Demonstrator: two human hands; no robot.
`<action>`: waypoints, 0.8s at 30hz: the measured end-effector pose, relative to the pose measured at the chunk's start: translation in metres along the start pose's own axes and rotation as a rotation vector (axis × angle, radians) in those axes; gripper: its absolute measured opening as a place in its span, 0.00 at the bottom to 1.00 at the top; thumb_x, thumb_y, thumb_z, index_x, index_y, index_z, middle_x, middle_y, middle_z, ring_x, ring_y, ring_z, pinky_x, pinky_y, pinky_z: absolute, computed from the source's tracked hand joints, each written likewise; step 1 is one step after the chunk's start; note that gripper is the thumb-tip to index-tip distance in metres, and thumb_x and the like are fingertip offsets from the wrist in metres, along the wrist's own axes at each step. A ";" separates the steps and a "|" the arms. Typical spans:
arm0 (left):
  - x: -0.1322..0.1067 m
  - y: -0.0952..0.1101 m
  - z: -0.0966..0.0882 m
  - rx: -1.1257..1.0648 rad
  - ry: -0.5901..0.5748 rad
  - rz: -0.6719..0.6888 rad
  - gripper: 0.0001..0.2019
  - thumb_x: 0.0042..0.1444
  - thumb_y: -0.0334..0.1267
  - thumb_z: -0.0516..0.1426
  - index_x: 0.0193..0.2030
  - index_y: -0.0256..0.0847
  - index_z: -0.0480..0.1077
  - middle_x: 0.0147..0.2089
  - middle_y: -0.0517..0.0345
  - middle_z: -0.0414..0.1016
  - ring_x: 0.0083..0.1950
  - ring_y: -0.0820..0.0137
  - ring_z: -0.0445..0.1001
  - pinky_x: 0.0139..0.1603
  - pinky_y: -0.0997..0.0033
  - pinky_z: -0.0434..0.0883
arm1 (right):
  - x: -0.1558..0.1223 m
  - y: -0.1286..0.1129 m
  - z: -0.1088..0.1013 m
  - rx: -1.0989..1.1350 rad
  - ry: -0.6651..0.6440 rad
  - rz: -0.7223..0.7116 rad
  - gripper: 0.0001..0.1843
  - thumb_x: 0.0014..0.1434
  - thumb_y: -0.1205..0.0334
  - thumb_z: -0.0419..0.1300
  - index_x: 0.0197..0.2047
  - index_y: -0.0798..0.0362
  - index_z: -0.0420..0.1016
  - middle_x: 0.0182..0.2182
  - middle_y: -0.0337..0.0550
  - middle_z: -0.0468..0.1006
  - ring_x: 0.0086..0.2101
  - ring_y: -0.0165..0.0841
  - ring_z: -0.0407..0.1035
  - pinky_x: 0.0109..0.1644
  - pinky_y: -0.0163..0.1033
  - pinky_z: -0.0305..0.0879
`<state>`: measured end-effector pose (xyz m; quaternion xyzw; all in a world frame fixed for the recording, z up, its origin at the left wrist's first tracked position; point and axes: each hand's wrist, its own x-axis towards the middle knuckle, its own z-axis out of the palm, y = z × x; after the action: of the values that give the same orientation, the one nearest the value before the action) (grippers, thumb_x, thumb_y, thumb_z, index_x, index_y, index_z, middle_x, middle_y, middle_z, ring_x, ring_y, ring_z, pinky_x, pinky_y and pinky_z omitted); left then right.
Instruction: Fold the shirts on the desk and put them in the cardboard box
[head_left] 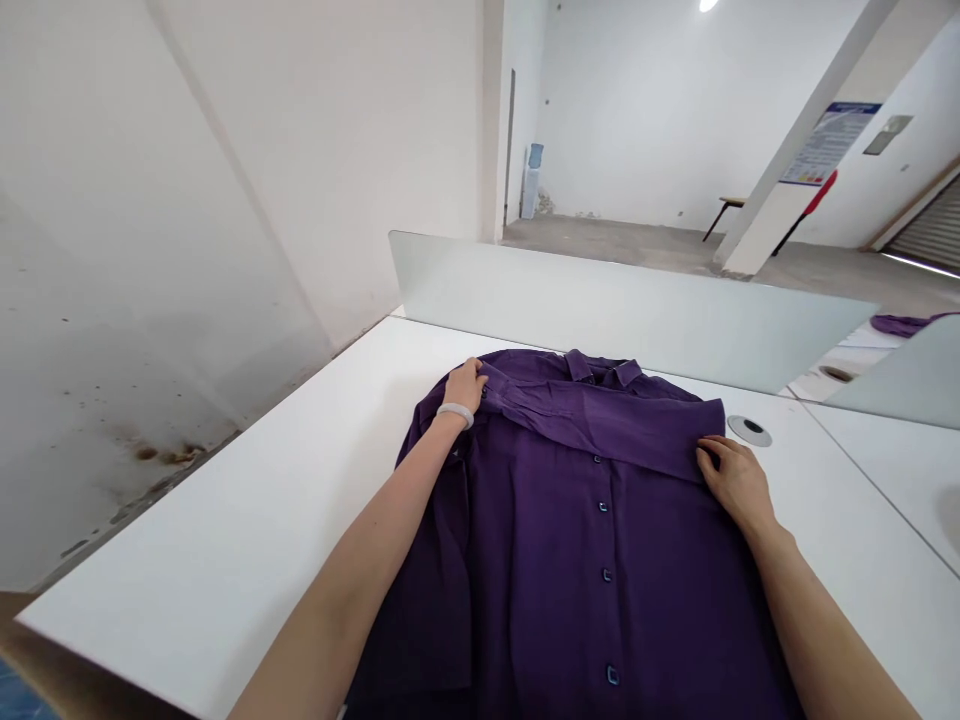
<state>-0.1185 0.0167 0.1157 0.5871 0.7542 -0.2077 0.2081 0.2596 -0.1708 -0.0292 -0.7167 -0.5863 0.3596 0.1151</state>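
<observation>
A dark purple button-up shirt (585, 540) lies front up on the white table (225, 520), collar at the far side. One sleeve (592, 420) is folded across the chest below the collar. My left hand (465, 385), with a pale bracelet at the wrist, grips the cuff end of that sleeve near the shirt's left shoulder. My right hand (731, 478) rests on the sleeve's fold at the shirt's right side, fingers curled onto the cloth.
A low frosted divider (615, 300) runs along the table's far edge. A round cable grommet (748, 430) sits right of the shirt. Another purple garment (904, 323) lies on the desk beyond. A white wall stands close on the left.
</observation>
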 end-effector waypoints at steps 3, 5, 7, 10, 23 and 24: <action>0.017 0.009 0.001 0.025 0.068 0.020 0.08 0.61 0.32 0.52 0.47 0.41 0.66 0.43 0.53 0.76 0.48 0.66 0.73 0.51 0.69 0.66 | -0.004 0.006 0.006 0.009 -0.019 0.056 0.18 0.59 0.58 0.48 0.40 0.55 0.77 0.44 0.51 0.77 0.46 0.42 0.68 0.55 0.48 0.63; 0.020 0.010 0.004 0.090 0.035 -0.026 0.09 0.60 0.33 0.53 0.48 0.39 0.66 0.44 0.51 0.75 0.49 0.64 0.73 0.52 0.68 0.66 | -0.004 0.003 0.007 0.005 -0.024 0.094 0.18 0.58 0.60 0.48 0.40 0.56 0.78 0.45 0.50 0.77 0.47 0.41 0.67 0.56 0.47 0.62; 0.015 0.007 0.008 0.163 -0.040 -0.076 0.11 0.58 0.33 0.55 0.49 0.36 0.66 0.46 0.46 0.74 0.50 0.60 0.72 0.53 0.63 0.67 | -0.006 0.000 0.005 -0.005 -0.031 0.144 0.18 0.58 0.61 0.48 0.40 0.56 0.78 0.46 0.49 0.77 0.48 0.41 0.67 0.56 0.46 0.63; 0.002 0.005 0.012 0.273 0.040 -0.039 0.17 0.56 0.32 0.56 0.53 0.35 0.65 0.55 0.38 0.66 0.56 0.51 0.67 0.53 0.54 0.67 | -0.007 0.002 0.001 -0.021 -0.050 0.193 0.19 0.58 0.62 0.47 0.41 0.55 0.78 0.47 0.48 0.76 0.48 0.41 0.67 0.55 0.45 0.63; -0.010 0.094 0.096 0.149 -0.283 0.578 0.20 0.63 0.49 0.47 0.58 0.47 0.67 0.67 0.52 0.58 0.71 0.55 0.47 0.68 0.45 0.47 | 0.056 -0.014 0.033 -0.124 -0.249 0.234 0.36 0.64 0.48 0.43 0.63 0.70 0.56 0.62 0.67 0.57 0.63 0.50 0.49 0.64 0.55 0.47; -0.011 0.092 0.099 0.170 -0.301 0.543 0.23 0.62 0.53 0.48 0.60 0.50 0.65 0.69 0.53 0.55 0.71 0.52 0.45 0.67 0.40 0.43 | 0.054 -0.011 0.035 -0.133 -0.278 0.277 0.39 0.63 0.43 0.43 0.64 0.70 0.54 0.64 0.66 0.55 0.64 0.50 0.48 0.65 0.56 0.45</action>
<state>-0.0193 -0.0268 0.0334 0.7449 0.5107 -0.2913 0.3152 0.2311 -0.1269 -0.0682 -0.7402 -0.5147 0.4278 -0.0652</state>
